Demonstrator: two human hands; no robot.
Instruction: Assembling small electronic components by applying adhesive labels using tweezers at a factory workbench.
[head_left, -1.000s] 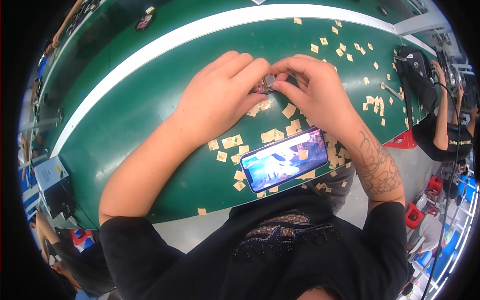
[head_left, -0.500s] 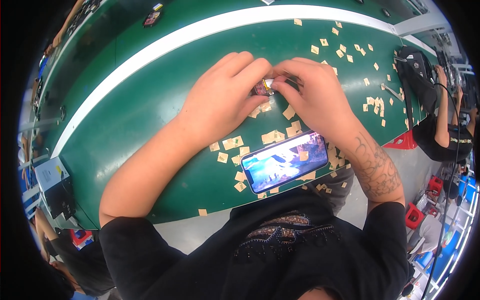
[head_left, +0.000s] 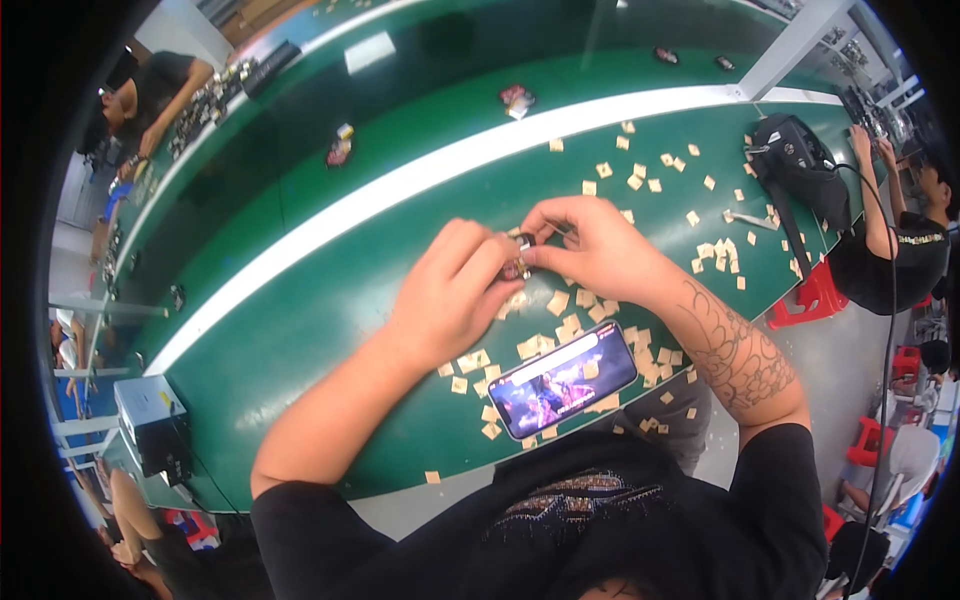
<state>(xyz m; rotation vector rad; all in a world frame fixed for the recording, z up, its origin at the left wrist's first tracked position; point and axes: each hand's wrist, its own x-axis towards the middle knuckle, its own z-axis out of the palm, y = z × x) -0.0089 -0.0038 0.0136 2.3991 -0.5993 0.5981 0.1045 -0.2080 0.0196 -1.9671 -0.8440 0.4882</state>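
Note:
My left hand (head_left: 455, 290) is closed around a small dark and red electronic part (head_left: 515, 268), holding it above the green table. At the part's upper right edge, the thumb and forefinger of my right hand (head_left: 605, 250) pinch together. What lies between them is too small and covered to make out. Just below the hands a phone (head_left: 565, 382) with a lit screen lies on its side, a paper square on its glass. Many small cream paper squares (head_left: 530, 347) are scattered around and under it.
Beyond a white rail (head_left: 420, 155) runs a green belt carrying similar parts (head_left: 516, 100). More squares and metal tweezers (head_left: 752, 220) lie to the right, near a black bag (head_left: 800, 170). A box (head_left: 150, 400) stands at the left end. Other people sit on both sides.
The view has tilted up, showing more of the belt and placing the hands lower in the picture. My hands stay together at the part. The phone's picture is different.

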